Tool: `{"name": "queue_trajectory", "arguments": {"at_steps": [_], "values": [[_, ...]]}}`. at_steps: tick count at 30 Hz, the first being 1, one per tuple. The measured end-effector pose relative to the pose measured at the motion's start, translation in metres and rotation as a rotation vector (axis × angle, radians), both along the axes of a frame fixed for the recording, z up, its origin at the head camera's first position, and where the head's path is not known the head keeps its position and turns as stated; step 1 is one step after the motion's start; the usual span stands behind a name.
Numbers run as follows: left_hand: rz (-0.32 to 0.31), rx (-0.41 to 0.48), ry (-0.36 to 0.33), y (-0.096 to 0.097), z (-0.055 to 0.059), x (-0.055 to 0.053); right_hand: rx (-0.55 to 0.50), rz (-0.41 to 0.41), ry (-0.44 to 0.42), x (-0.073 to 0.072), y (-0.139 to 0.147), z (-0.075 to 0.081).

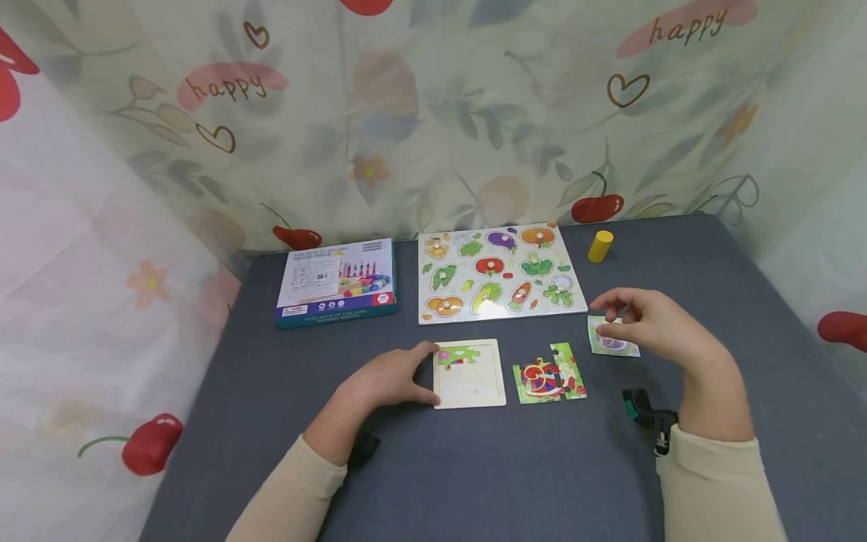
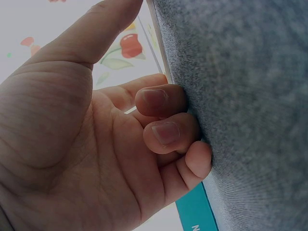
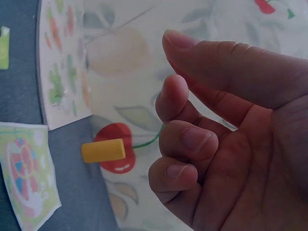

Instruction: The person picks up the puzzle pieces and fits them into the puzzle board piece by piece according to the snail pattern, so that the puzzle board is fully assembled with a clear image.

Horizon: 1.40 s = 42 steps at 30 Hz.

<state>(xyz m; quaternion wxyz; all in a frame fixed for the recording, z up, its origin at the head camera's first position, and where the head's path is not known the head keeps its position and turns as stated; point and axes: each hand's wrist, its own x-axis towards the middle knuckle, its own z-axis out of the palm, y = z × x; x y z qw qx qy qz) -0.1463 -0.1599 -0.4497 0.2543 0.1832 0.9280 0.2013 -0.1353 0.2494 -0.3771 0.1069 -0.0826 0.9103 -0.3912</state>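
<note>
My left hand (image 1: 382, 380) holds a small square wooden puzzle tray (image 1: 470, 390) by its left side, index finger at the upper corner and thumb at the lower. One green puzzle piece (image 1: 459, 354) lies in the tray's upper left. Right of the tray are joined puzzle pieces with a red snail shell (image 1: 539, 380) and a tall green piece (image 1: 570, 369) beside them. My right hand (image 1: 660, 324) hovers over a small picture card (image 1: 612, 347), fingers loosely bent. Nothing shows between its fingers and thumb (image 3: 226, 67) in the right wrist view.
Behind the tray lies a board of vegetable pictures (image 1: 501, 275). A boxed bead set (image 1: 336, 284) lies at the back left, and a yellow cylinder (image 1: 600, 247) stands at the back right. A patterned curtain (image 1: 433, 135) hangs along the table's (image 1: 433, 482) far edge.
</note>
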Motion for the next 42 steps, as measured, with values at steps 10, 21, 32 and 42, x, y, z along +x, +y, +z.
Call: {"name": "queue_trajectory", "arguments": {"at_steps": [10,21,32,42], "values": [[0.001,0.001,0.001,0.000,0.002,0.001,-0.094,0.024,-0.103,-0.016,0.008,-0.033],[0.003,-0.001,-0.005,-0.001,0.002,0.000,-0.147,0.058,-0.204,-0.025,0.006,-0.054],[0.001,-0.004,-0.011,0.000,0.001,-0.001,-0.103,0.096,-0.276,-0.032,-0.005,-0.069],[0.001,-0.013,-0.010,0.000,0.001,-0.001,-0.031,0.074,-0.303,-0.035,-0.022,-0.075]]}}
